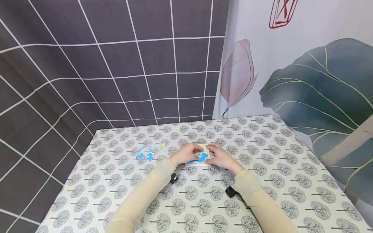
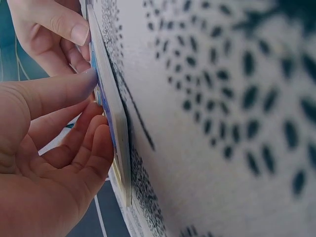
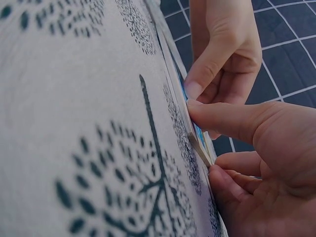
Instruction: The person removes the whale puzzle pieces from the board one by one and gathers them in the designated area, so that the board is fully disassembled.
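Toward the far half of the bench (image 1: 201, 200), right of a scatter of loose jigsaw pieces, a thin puzzle board (image 2: 120, 131) lies flat between two hands. It has a pale rim and a face partly coloured blue. At its left side, the left hand (image 1: 187, 153) reaches in over the board, thumb nearer and fingers farther, bent down so that the tips come to its face; whether this grip pinches a separate piece cannot be told, since the fingers cover the spot. At the right side, the right hand (image 1: 220, 157) has its grip bent around the board's right end, pinching it, the thumb at the near part and the fingers at the far corner. So the board sits within both grips, its middle showing in the gap between them.

Well apart to the left, two blue pieces (image 1: 150, 156) lie nearer than a pair of pale pieces (image 1: 150, 146), with a yellow piece (image 1: 162, 145) to the right of that pair. A cloth printed with grey trees covers the bench. Cream sleeves (image 1: 142, 195) reach to both wrists. Behind, a dark sheet (image 1: 116, 61) with white grid lines hangs at the far left.
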Tool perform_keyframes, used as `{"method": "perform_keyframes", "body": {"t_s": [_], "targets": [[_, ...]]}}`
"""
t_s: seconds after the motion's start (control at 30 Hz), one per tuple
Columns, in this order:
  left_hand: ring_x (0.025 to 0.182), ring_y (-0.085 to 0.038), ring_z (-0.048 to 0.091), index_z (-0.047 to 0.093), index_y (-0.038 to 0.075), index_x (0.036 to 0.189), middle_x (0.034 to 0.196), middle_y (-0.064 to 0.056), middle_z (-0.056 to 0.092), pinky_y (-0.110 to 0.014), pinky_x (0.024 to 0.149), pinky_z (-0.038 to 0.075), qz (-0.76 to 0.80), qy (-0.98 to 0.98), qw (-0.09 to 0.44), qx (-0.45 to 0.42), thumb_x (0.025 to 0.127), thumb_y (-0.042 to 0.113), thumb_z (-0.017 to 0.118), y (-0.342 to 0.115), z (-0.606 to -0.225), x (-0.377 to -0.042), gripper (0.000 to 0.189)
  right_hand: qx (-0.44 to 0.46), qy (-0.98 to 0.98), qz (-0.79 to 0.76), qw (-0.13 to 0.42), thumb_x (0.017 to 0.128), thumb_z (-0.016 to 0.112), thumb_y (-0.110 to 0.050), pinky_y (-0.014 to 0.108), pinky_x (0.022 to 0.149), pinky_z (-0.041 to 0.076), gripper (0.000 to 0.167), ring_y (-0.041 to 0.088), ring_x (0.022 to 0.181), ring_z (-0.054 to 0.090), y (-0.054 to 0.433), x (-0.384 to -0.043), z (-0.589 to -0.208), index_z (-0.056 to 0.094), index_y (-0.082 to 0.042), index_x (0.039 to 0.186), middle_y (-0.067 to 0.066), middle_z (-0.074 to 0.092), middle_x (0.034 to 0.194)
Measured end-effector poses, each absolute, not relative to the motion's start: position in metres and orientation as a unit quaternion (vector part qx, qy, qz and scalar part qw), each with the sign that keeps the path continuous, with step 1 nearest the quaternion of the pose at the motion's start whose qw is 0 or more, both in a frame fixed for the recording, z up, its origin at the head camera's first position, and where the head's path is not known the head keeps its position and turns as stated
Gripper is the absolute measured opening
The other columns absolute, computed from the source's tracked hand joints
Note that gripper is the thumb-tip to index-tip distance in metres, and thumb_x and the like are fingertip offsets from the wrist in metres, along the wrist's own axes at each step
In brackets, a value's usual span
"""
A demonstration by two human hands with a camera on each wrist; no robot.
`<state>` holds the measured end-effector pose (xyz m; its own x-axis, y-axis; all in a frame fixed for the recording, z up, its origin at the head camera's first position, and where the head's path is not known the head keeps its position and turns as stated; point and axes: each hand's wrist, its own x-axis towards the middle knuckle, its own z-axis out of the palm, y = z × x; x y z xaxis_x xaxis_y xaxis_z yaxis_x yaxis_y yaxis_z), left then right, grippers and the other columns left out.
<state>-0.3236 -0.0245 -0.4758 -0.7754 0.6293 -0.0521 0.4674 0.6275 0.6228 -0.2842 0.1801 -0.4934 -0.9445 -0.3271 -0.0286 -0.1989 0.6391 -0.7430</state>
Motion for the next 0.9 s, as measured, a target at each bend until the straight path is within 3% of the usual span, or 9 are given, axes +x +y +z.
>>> {"method": "perform_keyframes", "body": {"t_s": [0.27,0.53,0.9], "targets": [[0.089,-0.012,0.06,0.071,0.006,0.122,0.099,0.001,0.069,-0.03,0.086,0.05,0.305,0.893,0.136,0.302,0.083,0.006,0.079,-0.0218,-0.4755,-0.3224,0.039,-0.152,0.903,-0.394,0.083,0.082,0.081,-0.019,0.057,0.11,0.038,0.081,0.044,0.13,0.048,0.1804,-0.2839,-0.4943,0.04,0.01,0.147,0.027,0.035,0.153],[0.082,-0.01,0.057,0.072,0.006,0.119,0.096,0.002,0.064,-0.026,0.076,0.049,0.319,0.889,0.131,0.302,0.082,0.0,0.078,-0.0187,-0.4762,-0.3243,0.038,-0.147,0.895,-0.413,0.086,0.083,0.081,-0.018,0.054,0.11,0.039,0.081,0.043,0.129,0.049,0.1807,-0.2857,-0.4964,0.04,0.01,0.146,0.026,0.035,0.154],[0.09,-0.014,0.057,0.069,0.007,0.119,0.098,-0.001,0.062,-0.029,0.085,0.05,0.313,0.894,0.128,0.293,0.081,-0.001,0.077,-0.0165,-0.4739,-0.3214,0.04,-0.148,0.901,-0.399,0.086,0.083,0.08,-0.019,0.054,0.109,0.04,0.081,0.043,0.129,0.049,0.1807,-0.2852,-0.495,0.04,0.011,0.146,0.026,0.035,0.154]]}}
